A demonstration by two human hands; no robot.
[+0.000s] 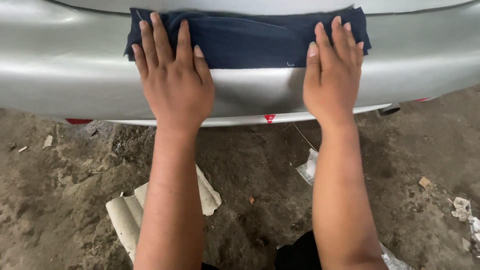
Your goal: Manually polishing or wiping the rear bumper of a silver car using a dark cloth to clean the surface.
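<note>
A dark blue cloth [250, 42] lies spread across a silver car bumper [60, 70]. My left hand [175, 80] rests flat on the cloth's left end, fingers slightly apart and pointing up. My right hand [332, 75] presses flat on the cloth's right end, with the palm on the bare bumper below it. Neither hand grips the cloth; both lie on top of it. Both forearms reach up from the bottom of the view.
Dirt ground [65, 190] lies below the bumper. A piece of corrugated pale sheet [125, 215] sits under my left forearm. A clear plastic scrap [307, 167] and small bits of litter [460, 207] lie to the right. An exhaust tip [390, 108] shows under the bumper.
</note>
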